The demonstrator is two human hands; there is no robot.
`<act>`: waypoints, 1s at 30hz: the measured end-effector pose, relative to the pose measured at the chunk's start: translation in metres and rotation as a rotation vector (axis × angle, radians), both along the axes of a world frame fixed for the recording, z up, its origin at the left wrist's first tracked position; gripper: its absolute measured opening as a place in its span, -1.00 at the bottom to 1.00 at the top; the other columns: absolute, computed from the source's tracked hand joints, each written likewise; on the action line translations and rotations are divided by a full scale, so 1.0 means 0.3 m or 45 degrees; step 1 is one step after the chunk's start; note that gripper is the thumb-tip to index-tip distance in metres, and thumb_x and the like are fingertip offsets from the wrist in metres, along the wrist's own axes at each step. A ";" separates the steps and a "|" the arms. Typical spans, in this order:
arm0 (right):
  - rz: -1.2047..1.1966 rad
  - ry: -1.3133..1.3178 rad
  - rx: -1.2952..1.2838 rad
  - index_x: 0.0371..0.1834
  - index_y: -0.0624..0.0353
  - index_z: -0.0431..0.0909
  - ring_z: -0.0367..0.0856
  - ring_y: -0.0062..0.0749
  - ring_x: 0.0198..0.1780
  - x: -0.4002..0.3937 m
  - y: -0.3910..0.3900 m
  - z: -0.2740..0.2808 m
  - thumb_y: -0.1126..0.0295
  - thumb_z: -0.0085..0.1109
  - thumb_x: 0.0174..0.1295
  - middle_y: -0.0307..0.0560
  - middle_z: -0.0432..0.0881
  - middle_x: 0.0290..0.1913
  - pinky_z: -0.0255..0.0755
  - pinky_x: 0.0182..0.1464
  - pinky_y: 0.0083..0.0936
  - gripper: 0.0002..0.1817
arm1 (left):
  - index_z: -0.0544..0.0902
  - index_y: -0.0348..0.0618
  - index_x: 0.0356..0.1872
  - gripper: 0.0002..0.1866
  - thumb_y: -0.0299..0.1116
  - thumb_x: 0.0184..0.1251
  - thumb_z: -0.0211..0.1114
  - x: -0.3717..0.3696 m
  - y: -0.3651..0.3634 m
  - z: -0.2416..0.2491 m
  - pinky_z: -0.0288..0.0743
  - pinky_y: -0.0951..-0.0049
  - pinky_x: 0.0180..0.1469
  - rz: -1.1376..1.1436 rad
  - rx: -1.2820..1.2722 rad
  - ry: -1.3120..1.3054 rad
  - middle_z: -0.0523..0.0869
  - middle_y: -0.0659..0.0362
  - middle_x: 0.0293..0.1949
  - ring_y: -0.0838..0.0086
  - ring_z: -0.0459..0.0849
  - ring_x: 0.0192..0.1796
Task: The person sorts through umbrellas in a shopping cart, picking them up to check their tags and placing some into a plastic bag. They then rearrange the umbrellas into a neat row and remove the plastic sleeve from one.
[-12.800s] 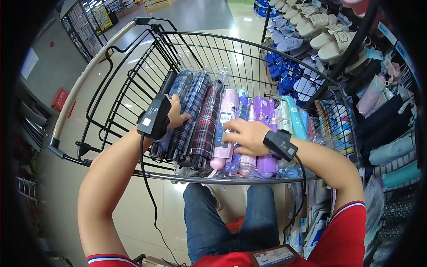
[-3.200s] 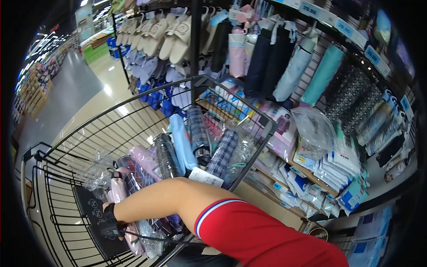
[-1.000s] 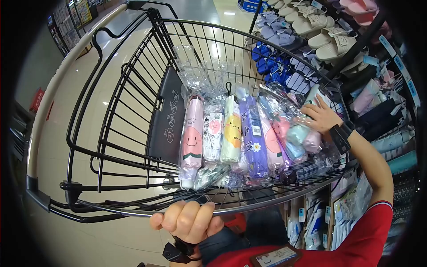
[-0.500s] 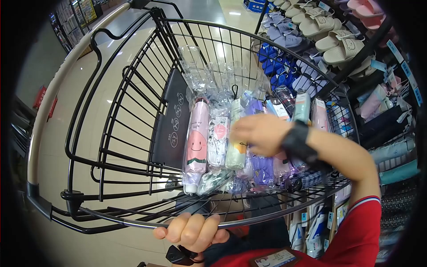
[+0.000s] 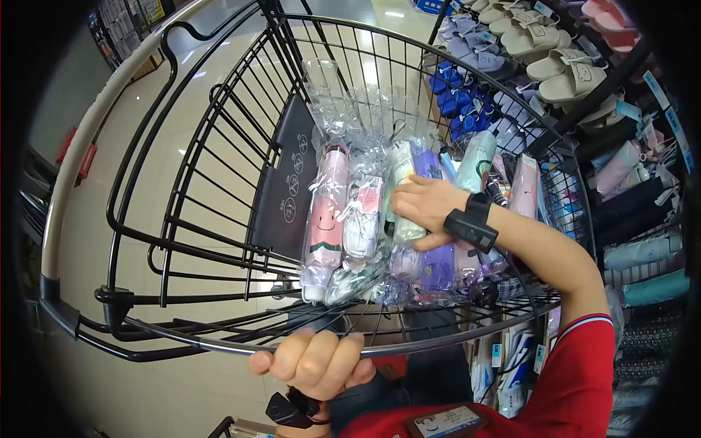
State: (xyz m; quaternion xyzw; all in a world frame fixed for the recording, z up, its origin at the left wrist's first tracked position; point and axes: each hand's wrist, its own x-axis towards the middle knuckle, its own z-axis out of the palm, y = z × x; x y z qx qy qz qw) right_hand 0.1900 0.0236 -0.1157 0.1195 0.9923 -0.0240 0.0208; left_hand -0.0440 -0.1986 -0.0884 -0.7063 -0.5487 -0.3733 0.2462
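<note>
My left hand point(image 5: 314, 363) is wrapped around the shopping cart's metal rim point(image 5: 409, 347) at the near side. Inside the cart, my right hand point(image 5: 427, 206) lies across a pale green folded umbrella point(image 5: 404, 230) in clear wrap, fingers over its left edge and thumb near its lower end. To the left are a white patterned umbrella point(image 5: 361, 230) and a pink umbrella point(image 5: 326, 219) with a smiling face. A purple umbrella point(image 5: 437, 270) lies right beside the pale green one, partly under my hand. A mint umbrella point(image 5: 478, 157) leans farther right.
Crumpled clear wrappers point(image 5: 343, 109) fill the far end of the cart, beside a black seat flap point(image 5: 281, 175). At right, racks hold slippers point(image 5: 540, 40) and more packaged umbrellas point(image 5: 621, 164). The beige push handle point(image 5: 69, 190) curves along the left.
My right hand has settled over the pale green umbrella, which has shifted slightly right. The mint umbrella is now more tilted. My left hand still grips the rim, and the view has shifted slightly.
</note>
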 end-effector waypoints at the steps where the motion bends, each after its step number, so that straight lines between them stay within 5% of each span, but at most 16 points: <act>1: 0.069 0.128 0.044 -0.05 0.20 0.37 0.47 -0.13 -0.05 -0.008 0.006 0.018 0.02 0.29 -0.22 -0.05 0.48 -0.18 0.40 0.02 -0.27 -0.32 | 0.49 0.31 -0.39 -0.76 0.00 0.36 -0.12 0.002 -0.002 0.002 -0.02 0.22 0.28 0.004 -0.012 -0.008 0.45 0.42 -0.42 0.49 0.42 -0.18; 6: -0.020 0.005 0.101 -0.06 0.08 0.41 0.46 -0.21 0.01 0.009 0.010 0.082 0.00 0.37 -0.20 -0.15 0.46 -0.08 0.51 -0.12 -0.38 -0.36 | 0.50 0.29 -0.39 -0.77 -0.01 0.35 -0.10 0.006 0.001 0.004 -0.03 0.22 0.28 -0.004 -0.015 -0.037 0.46 0.41 -0.42 0.51 0.42 -0.20; 9: -0.222 -0.185 0.128 0.00 0.09 0.36 0.41 -0.14 0.16 0.021 -0.026 0.087 0.27 0.42 -0.29 -0.14 0.40 0.11 0.57 -0.08 -0.35 -0.33 | 0.51 0.29 -0.39 -0.78 -0.02 0.34 -0.09 0.003 0.002 0.003 -0.04 0.22 0.28 -0.009 -0.041 -0.050 0.46 0.41 -0.42 0.52 0.43 -0.21; 13: -0.360 -0.191 0.085 0.04 0.09 0.33 0.48 -0.10 0.13 0.069 -0.004 0.045 0.30 0.41 -0.24 -0.07 0.38 0.18 0.56 -0.10 -0.31 -0.32 | 0.53 0.28 -0.40 -0.78 -0.03 0.33 -0.05 0.003 0.012 -0.006 -0.04 0.24 0.29 -0.043 0.002 -0.080 0.47 0.41 -0.41 0.53 0.45 -0.21; 15: -0.629 0.072 -0.010 -0.03 0.13 0.28 0.61 0.06 -0.17 0.100 -0.006 0.059 0.31 0.39 -0.16 0.08 0.57 -0.17 0.54 -0.22 -0.18 -0.39 | 0.53 0.27 -0.40 -0.79 -0.03 0.33 -0.03 0.005 0.013 -0.003 -0.05 0.24 0.29 -0.053 0.016 -0.093 0.47 0.41 -0.41 0.53 0.45 -0.21; 16: -0.896 0.028 -0.065 0.14 0.14 0.30 0.64 0.00 -0.19 0.096 -0.030 0.130 0.33 0.36 -0.10 0.08 0.57 -0.04 0.54 -0.10 -0.28 -0.33 | 0.58 0.30 -0.42 -0.79 -0.01 0.28 0.02 0.005 0.014 -0.002 -0.04 0.27 0.22 -0.048 0.024 -0.118 0.50 0.43 -0.41 0.58 0.47 -0.23; 18: -0.884 0.436 -0.037 0.04 0.15 0.35 0.64 0.04 -0.18 0.177 -0.049 0.193 0.32 0.32 -0.04 0.21 0.62 -0.19 0.53 -0.17 -0.25 -0.46 | 0.62 0.32 -0.45 -0.80 0.02 0.23 0.08 0.005 0.013 -0.001 -0.02 0.31 0.15 -0.044 0.041 -0.150 0.52 0.45 -0.41 0.63 0.49 -0.24; 22: -1.150 0.733 -0.084 0.01 0.26 0.43 0.68 -0.30 -0.12 0.347 -0.181 0.336 0.44 0.27 0.04 0.05 0.67 -0.19 0.51 -0.05 -0.47 -0.57 | 0.57 0.21 -0.38 -0.80 -0.04 0.31 0.03 0.003 0.017 -0.006 -0.07 0.24 0.29 -0.100 0.037 -0.129 0.50 0.38 -0.39 0.52 0.45 -0.20; 27: -1.181 0.918 0.373 -0.01 0.35 0.42 0.64 -0.39 -0.07 0.532 -0.402 0.420 0.61 0.24 0.03 0.03 0.60 -0.03 0.49 -0.01 -0.51 -0.60 | 0.61 0.23 -0.44 -0.79 -0.01 0.22 0.10 0.009 0.028 -0.001 0.02 0.31 0.10 -0.099 0.085 -0.188 0.53 0.41 -0.42 0.58 0.48 -0.28; 30: -1.177 0.273 0.708 0.02 0.30 0.41 0.60 -0.02 0.02 0.566 -0.514 0.394 0.43 0.33 -0.02 0.08 0.55 0.09 0.48 0.06 -0.36 -0.50 | 0.56 0.10 -0.38 -0.77 -0.09 0.29 0.00 0.003 0.038 -0.015 -0.05 0.22 0.26 -0.129 0.156 -0.114 0.51 0.32 -0.41 0.44 0.47 -0.21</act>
